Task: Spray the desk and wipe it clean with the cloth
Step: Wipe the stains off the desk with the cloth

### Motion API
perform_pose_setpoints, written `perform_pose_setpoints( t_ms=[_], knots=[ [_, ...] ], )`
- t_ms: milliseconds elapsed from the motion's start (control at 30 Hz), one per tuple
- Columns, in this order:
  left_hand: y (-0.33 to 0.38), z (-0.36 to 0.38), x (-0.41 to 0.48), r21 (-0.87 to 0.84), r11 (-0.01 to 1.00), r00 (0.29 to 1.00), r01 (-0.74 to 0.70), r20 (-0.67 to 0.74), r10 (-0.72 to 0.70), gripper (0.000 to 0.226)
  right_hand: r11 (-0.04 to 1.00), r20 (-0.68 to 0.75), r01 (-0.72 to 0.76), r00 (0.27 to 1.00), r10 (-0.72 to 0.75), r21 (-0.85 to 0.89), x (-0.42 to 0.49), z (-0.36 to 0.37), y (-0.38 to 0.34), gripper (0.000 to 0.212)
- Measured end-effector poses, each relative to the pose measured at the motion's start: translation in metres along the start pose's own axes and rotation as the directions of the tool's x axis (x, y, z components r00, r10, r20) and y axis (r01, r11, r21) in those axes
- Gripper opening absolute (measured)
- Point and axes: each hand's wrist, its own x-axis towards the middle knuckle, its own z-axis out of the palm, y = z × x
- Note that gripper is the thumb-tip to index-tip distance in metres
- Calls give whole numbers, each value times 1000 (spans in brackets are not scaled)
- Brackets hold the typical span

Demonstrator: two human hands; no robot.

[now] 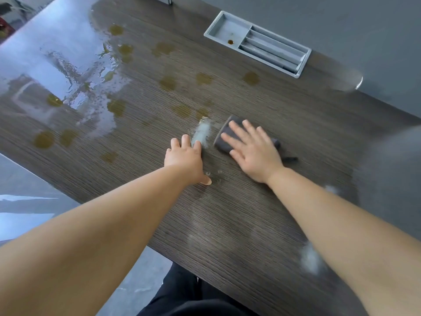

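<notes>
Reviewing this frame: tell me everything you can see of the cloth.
The cloth is dark grey, soft-looking fabric, folded into a compact pad. It lies flat on the dark wood-grain desk, just right of a whitish foam streak. The right hand presses on it with straight, spread fingers and covers most of it. One end shows beyond the fingertips, and a loose corner trails out beside the wrist. Its edges are blurred.

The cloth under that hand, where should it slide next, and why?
Probably a short slide to the left, over the white foam streak beside it. The right hand presses flat on the cloth, the foam looks unwiped, yellowish spots lie just beyond, and the left hand by the streak may need to shift aside.
</notes>
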Motion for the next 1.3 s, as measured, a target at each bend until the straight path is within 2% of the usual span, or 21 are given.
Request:
perform_pose_setpoints(
  t_ms=[67, 167, 200, 233, 300, 367, 400, 467, 533, 600, 667, 733, 800, 867, 967, 1000, 1033, 1100, 1167, 1233, 1300],
  knots=[
    [0, 0, 0, -7, 1000, 1000, -1, -1, 1, 102, 965, -31, -264, 964, 264, 7, 7, -4, 17, 48],
    [1, 0, 0, -4, 1000, 1000, -2, 1, 2, 102, 779, -24, -623, 780, 626, 67, 25, -8, 1, 49],
    [1, 0, 1, -5, 1000, 1000, 0, 0, 0, 102, 769, -16, -635, 770, 637, 69, 28, -8, -13, 50],
    [0, 0, 0, -7, 1000, 1000, 1, -2, -1, 102, 812, -22, -580, 813, 582, 66, 28, -5, -25, 51],
    [0, 0, 0, -4, 1000, 1000, 6, -7, -6, 103, 957, -7, -284, 959, 285, 50, 18, 0, -39, 52],
    [-1, 1, 0, -3, 1000, 1000, -3, -12, 3, 105, 1000, 26, 2, 1000, -3, 14, 5, 0, -25, 53],
    [-1, 1, 0, -3, 1000, 1000, -6, -14, 6, 105, 1000, 26, 27, 999, -27, 12, 3, -2, -10, 53],
    [-3, 3, -1, -7, 1000, 1000, -16, -18, 16, 106, 984, 1, -178, 984, 178, 1, 0, -4, 10, 50],
    [-4, 4, -1, -7, 1000, 999, -20, -27, 20, 105, 856, -11, -515, 857, 516, 50, 2, -6, 10, 50],
    [-4, 4, -1, -10, 1000, 999, -19, -29, 18, 105, 750, -3, -658, 752, 659, 69, 5, -7, -13, 51],
    [-4, 4, -2, -14, 1000, 999, -16, -31, 16, 105, 859, -9, -511, 859, 511, 35, 0, -1, -35, 52],
    [-4, 4, -2, -12, 1000, 999, -20, -37, 19, 106, 982, 23, -191, 981, 190, 11, -15, 1, -33, 50],
    [-5, 4, -3, -6, 1000, 999, -23, -47, 23, 106, 998, 43, -55, 998, 54, 7, -24, -2, -9, 52],
    [-6, 3, -4, -10, 999, 998, -30, -56, 29, 105, 967, 28, -253, 967, 253, 5, -26, -4, 9, 51],
    [-4, 2, -6, -37, 999, 998, -25, -67, 23, 104, 745, 7, -663, 747, 664, 70, -20, -5, -7, 51],
    [-4, 2, -7, -50, 999, 997, -20, -71, 17, 103, 729, 12, -681, 731, 682, 66, -19, -3, -19, 52],
    [-2, 2, -8, -60, 998, 997, -16, -76, 12, 102, 779, 1, -624, 781, 625, 53, -22, 0, -29, 52],
    [1, 3, -9, -49, 998, 995, -27, -92, 23, 97, 944, 10, -329, 944, 328, 30, -35, 4, -36, 51],
    [8, 4, -11, -14, 997, 990, -82, -113, 80, 84, 994, 37, -107, 994, 106, 14, -49, 2, -13, 53],
    [19, 6, -16, -19, 990, 983, -142, -119, 139, 71, 966, 18, -258, 966, 257, 22, -58, 0, 8, 54],
    [32, 10, -21, -47, 982, 977, -185, -120, 178, 66, 798, -23, -597, 799, 601, 83, -64, 1, 9, 50]
  ],
)
